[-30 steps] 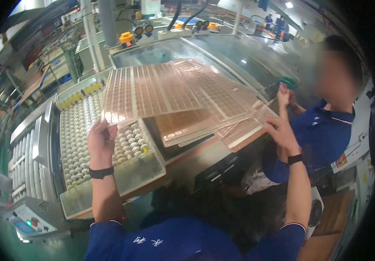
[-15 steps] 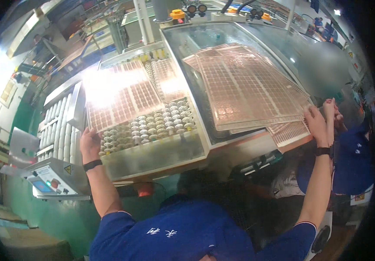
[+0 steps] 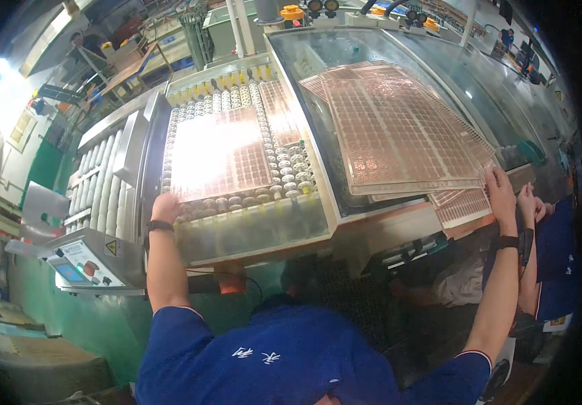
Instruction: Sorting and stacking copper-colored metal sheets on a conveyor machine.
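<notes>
At the left, a copper-coloured patterned panel (image 3: 247,152), partly washed out by glare, lies on the roller conveyor (image 3: 294,177). My left hand (image 3: 165,206) is closed on this panel's near-left corner. To the right, several similar panels form an uneven stack (image 3: 399,135) on a glass-topped surface. The fingers of my right hand (image 3: 501,194) pinch the near-right corner of the stack's top panel; how many sheets they hold I cannot tell. Another copper-coloured panel (image 3: 277,111) lies farther back on the rollers.
A machine section with white rollers (image 3: 102,179) and a control box (image 3: 81,268) stands at the left. A raised metal frame edge (image 3: 328,196) divides conveyor and glass top (image 3: 297,50). Close by my right arm, a co-worker's hands (image 3: 531,204) are near the stack.
The left panel has come down from a tilted position onto the rollers and squared up with them, my left hand still at its corner. My right hand stays at the stack's corner.
</notes>
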Demonstrator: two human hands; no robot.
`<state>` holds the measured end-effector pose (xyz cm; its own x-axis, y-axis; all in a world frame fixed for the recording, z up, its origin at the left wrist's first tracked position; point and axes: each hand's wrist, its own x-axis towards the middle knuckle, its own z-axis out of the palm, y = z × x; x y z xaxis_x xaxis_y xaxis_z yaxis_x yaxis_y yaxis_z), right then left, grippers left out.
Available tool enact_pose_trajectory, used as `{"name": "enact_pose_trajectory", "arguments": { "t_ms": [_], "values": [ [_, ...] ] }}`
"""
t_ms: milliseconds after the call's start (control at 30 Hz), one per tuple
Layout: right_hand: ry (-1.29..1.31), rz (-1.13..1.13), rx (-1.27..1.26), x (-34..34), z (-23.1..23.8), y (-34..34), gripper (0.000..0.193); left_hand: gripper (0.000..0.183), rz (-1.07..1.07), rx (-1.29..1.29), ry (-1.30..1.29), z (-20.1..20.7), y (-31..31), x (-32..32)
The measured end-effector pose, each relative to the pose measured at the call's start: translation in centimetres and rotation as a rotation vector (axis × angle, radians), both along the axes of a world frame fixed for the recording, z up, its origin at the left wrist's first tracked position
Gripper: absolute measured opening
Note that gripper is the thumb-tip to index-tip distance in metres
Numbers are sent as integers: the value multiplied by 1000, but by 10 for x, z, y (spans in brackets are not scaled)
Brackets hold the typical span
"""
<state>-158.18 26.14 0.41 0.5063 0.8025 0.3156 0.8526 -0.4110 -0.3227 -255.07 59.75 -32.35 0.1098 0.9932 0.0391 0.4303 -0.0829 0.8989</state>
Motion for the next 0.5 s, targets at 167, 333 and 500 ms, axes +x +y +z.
{"name": "enact_pose_trajectory", "arguments": {
  "t_ms": [167, 333, 500],
  "values": [
    [87, 58, 9, 2, -14, 20, 58, 11, 57, -40, 303, 7, -1, -36],
    [29, -17, -37, -1, 5, -7, 59, 18, 207, -233, 832, 42, -14, 103],
    [28, -7, -38, -9, 4, 4, 60, 38, 477, -34, 846, 111, -51, 151]
  ]
}}
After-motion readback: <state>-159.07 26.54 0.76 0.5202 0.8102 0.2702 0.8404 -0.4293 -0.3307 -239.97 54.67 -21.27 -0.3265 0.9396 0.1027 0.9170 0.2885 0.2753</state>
